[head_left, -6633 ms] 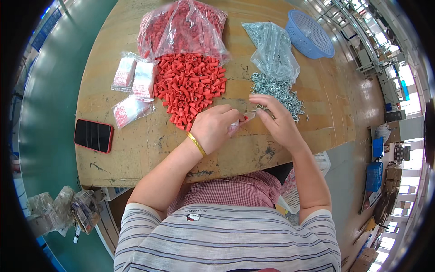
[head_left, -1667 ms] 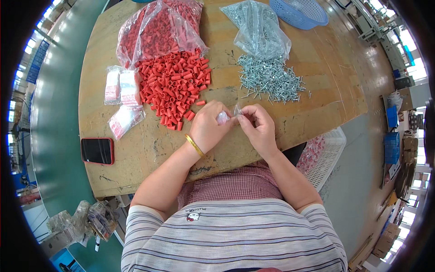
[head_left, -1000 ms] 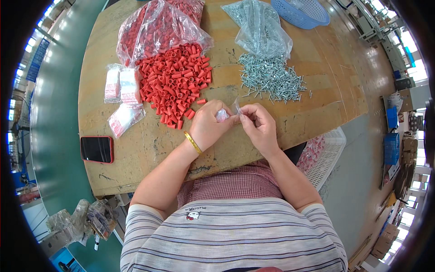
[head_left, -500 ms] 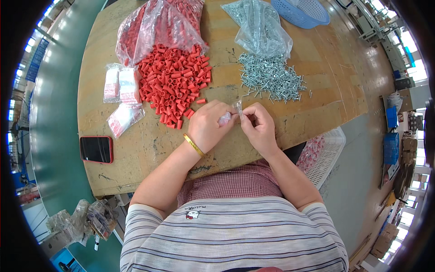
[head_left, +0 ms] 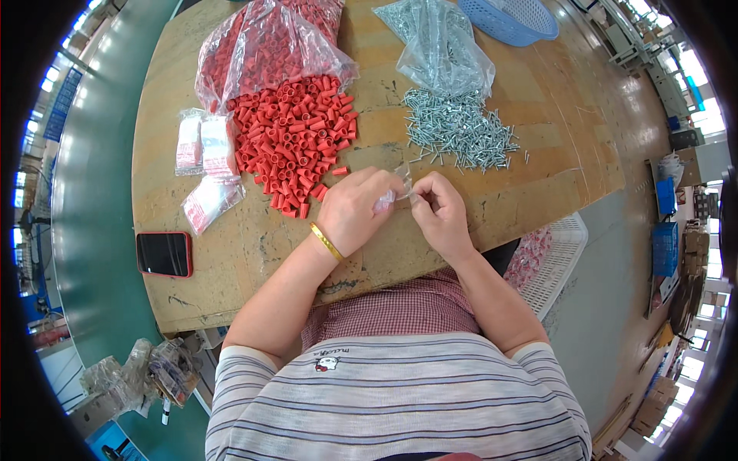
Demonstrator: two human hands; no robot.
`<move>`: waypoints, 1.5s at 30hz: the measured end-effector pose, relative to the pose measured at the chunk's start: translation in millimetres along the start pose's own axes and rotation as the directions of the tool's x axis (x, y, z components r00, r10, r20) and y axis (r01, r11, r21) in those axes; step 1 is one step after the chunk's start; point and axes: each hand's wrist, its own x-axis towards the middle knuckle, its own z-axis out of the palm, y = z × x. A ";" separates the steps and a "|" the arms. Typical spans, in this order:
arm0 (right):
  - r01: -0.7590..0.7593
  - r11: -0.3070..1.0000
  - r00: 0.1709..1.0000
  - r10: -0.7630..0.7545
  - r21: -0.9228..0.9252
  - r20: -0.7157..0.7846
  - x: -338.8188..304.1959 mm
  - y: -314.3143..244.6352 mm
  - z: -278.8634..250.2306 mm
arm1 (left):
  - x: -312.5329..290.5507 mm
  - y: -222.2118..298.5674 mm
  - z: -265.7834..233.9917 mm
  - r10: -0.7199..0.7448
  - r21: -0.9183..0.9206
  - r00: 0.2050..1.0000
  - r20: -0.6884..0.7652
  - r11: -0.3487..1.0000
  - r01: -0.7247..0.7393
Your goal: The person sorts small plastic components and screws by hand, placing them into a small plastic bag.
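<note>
Above the near table edge, my left hand is closed around a small clear plastic bag, whose thin film sticks up past the fingertips. Whitish-pink plastic shows in the same grip; whether it is part of that bag or a separate bundle I cannot tell. My right hand pinches at the bag's edge with thumb and forefinger, its other fingers curled. Just beyond my left hand spreads a heap of red plastic caps, hollow and tapered. Farther right lies a pile of silver screws.
Behind the piles lie a large bag of red caps and a clear bag of screws, with a blue basket beyond. Left are packs of small bags and a phone. A white crate stands below the table's right edge.
My fingertips have drawn slightly apart, and the clear film between them now spreads wider. My left hand has shifted a little left. The piles look the same.
</note>
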 end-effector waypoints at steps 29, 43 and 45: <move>0.781 0.056 0.612 -0.262 -0.622 0.746 96.7 -37.8 -48.6 | -4.0 11.5 -10.2 -0.162 -0.002 0.969 0.185 0.986 0.165; 0.566 0.401 0.817 -0.158 -0.720 0.554 105.2 -46.0 -48.4 | -5.5 9.6 -11.2 -0.135 0.026 0.974 0.181 0.991 0.133; 0.235 0.813 0.894 0.034 -0.532 0.447 100.3 -56.9 -48.8 | -5.9 8.4 -11.4 -0.145 0.034 0.973 0.179 0.989 0.141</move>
